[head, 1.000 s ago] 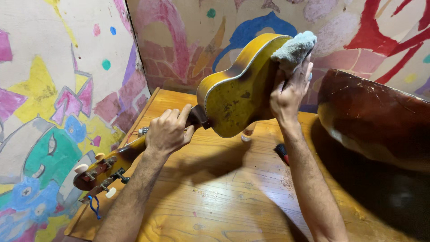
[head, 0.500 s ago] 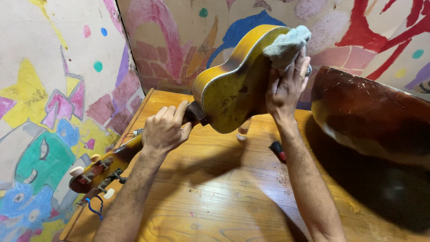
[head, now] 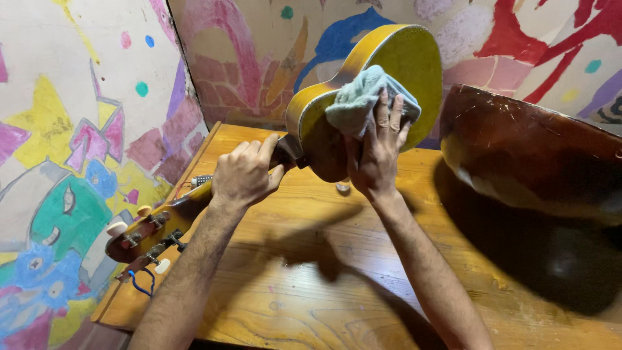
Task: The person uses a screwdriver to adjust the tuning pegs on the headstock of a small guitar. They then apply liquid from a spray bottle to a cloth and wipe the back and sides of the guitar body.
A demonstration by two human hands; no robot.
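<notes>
While left hand (head: 243, 174) holds neck, cloth (head: 363, 100) presses ukulele (head: 389, 84).

Two stringed instruments — one small yellow guitar (head: 382, 78) at 12 o'clock, one dark brown instrument body (head: 538, 155) at 3 o'clock. One grey cloth (head: 359, 100), against the yellow body. Two hands: left hand (head: 246, 175), right hand (head: 379, 149). One wooden table (head: 311, 285). Four tuning pegs show on the headstock (head: 139, 236) — at 9 o'clock.
</notes>
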